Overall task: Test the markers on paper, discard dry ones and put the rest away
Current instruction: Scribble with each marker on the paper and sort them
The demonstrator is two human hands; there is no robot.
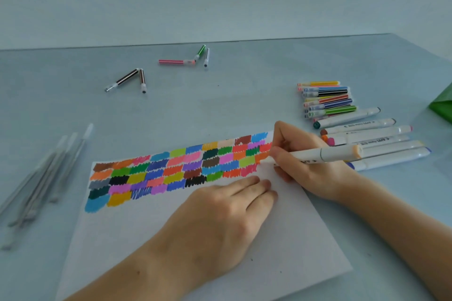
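Paper [269, 239] lies on table [220, 105], near edge, centre. Swatch rows [181, 168] along its far edge. Left hand [220, 217] flat on paper; right hand [305, 161] at its far right corner, marker [330, 153] held across. Marker pile [354, 124] just right of paper. Blurred sticks, perhaps brushes [41, 178], well left. Loose markers [171, 66] far behind.

The left hand [220, 215] lies flat, palm down, on the paper [281, 239], fingers straight and close together, pointing toward the right hand; its bare forearm runs back to the near edge of the paper; the right hand [305, 161] curls round a marker [325, 154] in a writing grip, tip on the paper, wrist resting at the paper's right edge, forearm trailing off to the right.
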